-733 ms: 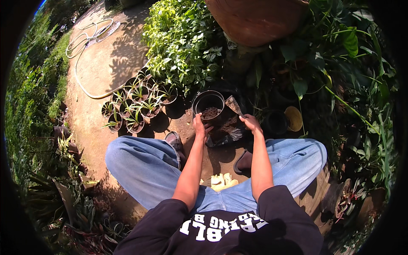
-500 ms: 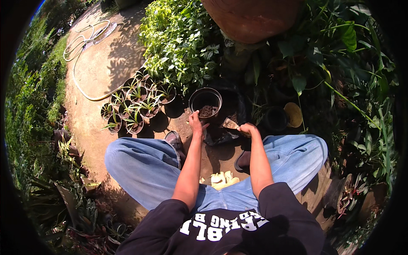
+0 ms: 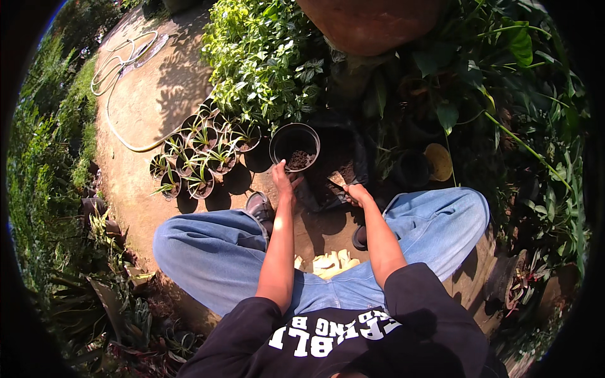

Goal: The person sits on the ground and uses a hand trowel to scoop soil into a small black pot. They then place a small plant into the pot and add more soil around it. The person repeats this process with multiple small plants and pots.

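Observation:
My left hand (image 3: 283, 181) grips the near rim of a round black plant pot (image 3: 275, 151), tilting it a little. Some dark, crumbly soil (image 3: 301, 160) lies in the bottom of the pot. Closed around the handle of a small trowel (image 3: 337, 179) is my right hand (image 3: 357, 194). The trowel's soil-smeared blade points into a black plastic bag (image 3: 362, 151) that lies spread on the ground with dark soil in it. Shade hides much of the bag's inside.
Several small pots with spiky striped seedlings (image 3: 205, 138) stand to the left. A pale hose (image 3: 120, 135) curls farther back. Pale yellow gloves (image 3: 331, 263) lie between my legs. Leafy plants (image 3: 265, 63), a big clay pot (image 3: 372, 22) and a yellow container (image 3: 438, 161) edge the far and right sides.
The pot in my left hand has shifted slightly left and up. My right hand has moved left a little, with the trowel blade now farther over the soil in the bag.

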{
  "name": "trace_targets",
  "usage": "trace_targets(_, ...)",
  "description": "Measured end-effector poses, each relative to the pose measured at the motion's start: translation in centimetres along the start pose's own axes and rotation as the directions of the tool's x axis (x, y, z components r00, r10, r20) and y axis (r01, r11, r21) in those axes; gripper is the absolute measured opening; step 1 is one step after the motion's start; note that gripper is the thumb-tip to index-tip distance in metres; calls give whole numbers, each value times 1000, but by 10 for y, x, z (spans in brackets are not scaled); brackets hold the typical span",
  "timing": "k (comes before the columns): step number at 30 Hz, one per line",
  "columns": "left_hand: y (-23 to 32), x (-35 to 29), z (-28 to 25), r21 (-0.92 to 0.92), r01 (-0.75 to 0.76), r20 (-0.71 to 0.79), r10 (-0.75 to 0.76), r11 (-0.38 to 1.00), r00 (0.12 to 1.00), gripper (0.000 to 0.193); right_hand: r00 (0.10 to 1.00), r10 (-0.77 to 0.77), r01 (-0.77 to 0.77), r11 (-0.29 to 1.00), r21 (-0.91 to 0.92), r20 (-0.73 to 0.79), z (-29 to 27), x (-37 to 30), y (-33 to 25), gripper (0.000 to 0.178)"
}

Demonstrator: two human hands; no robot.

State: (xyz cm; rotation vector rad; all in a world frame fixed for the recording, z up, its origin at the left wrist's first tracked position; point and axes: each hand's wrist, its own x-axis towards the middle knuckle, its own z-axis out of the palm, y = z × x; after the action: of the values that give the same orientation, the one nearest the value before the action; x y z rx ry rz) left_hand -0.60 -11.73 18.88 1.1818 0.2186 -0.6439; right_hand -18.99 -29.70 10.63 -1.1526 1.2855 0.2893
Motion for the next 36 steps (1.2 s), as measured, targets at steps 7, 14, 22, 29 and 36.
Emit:
trace_targets(7, 10, -3, -10, -49, 12, 29, -11, 999, 1000, 48, 995, -84, 86, 996, 29, -59, 42, 12, 4, 29)
trace_targets(14, 14, -1, -16, -55, -9, 9, 10, 998, 1000, 45, 978, -201, 206, 974, 99, -59, 61, 40, -4, 32)
trace_targets(22, 14, 0, -26, -39, 16, 5, -16, 999, 1000, 52, 963, -255, 257, 966, 21, -85, 78, 60, -36, 37)
trace_targets(29, 19, -1, -18, -19, 11, -7, -11, 1000, 1000, 58, 958, -272, 280, 956, 93, -90, 79, 64, -36, 37)
trace_targets(36, 21, -5, -2, -30, -11, 11, 11, 999, 1000, 55, 932, -364, 360, 920, 156, -5, 66, 37, -33, 33)
